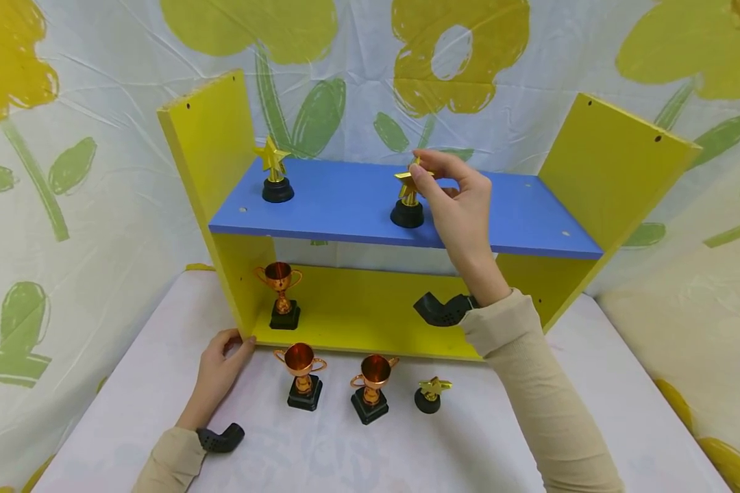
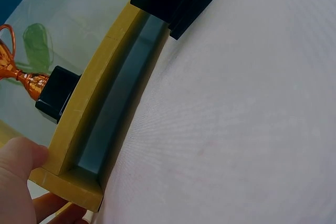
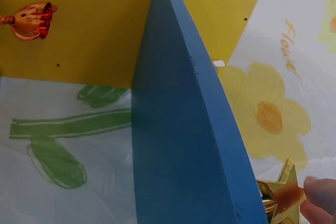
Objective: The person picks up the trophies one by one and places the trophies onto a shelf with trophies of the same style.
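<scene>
My right hand (image 1: 464, 209) pinches the top of a gold star trophy (image 1: 408, 213) between thumb and fingers. The trophy's black round base is at the middle of the blue shelf board (image 1: 339, 205), near its front edge. In the right wrist view the star (image 3: 287, 199) shows beside the fingertips. My left hand (image 1: 218, 373) grips the lower left front corner of the yellow and blue shelf unit (image 1: 212, 178). In the left wrist view its thumb (image 2: 23, 156) lies on the yellow board (image 2: 86, 93), with fingers round the other side.
Another gold star trophy (image 1: 275, 174) stands at the blue board's left end. Below it, a copper cup trophy (image 1: 283, 311) stands on the yellow bottom board. On the white table are two copper cups (image 1: 304, 390) and a smaller star trophy (image 1: 428, 399), in front of the unit.
</scene>
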A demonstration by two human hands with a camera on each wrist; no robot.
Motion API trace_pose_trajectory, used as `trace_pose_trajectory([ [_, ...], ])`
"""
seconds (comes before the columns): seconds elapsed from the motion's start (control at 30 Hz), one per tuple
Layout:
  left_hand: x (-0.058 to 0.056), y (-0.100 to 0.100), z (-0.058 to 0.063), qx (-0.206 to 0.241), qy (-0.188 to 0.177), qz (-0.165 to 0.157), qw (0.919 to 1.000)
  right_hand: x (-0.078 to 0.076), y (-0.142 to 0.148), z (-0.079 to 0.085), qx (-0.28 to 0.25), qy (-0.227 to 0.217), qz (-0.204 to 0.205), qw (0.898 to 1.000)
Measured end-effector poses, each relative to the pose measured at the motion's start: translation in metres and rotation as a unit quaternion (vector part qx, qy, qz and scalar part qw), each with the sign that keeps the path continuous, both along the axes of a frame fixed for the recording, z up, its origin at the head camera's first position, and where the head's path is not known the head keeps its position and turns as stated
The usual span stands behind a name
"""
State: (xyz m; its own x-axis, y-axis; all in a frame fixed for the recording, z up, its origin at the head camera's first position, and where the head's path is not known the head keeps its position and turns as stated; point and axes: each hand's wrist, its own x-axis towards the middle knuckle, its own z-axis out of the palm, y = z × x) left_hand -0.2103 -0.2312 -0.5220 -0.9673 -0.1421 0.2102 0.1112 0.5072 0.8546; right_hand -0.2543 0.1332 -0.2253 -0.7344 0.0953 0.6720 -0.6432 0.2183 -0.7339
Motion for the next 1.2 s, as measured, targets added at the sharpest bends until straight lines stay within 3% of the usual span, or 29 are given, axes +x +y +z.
trace_pose_trajectory([
  [0.2,0.002,-0.002,0.002,0.003,-0.009,-0.002,1.0,0.005,0.001,0.002,-0.007,0.003,-0.006,1.0],
  [0.77,0.001,0.001,0.003,0.004,-0.015,-0.005,0.9999,0.047,0.014,0.007,-0.018,0.026,-0.03,0.999],
  [1.2,0.0,0.0,0.0,0.008,-0.008,-0.003,0.9999,0.076,0.017,0.004,-0.002,0.054,-0.012,0.998],
])
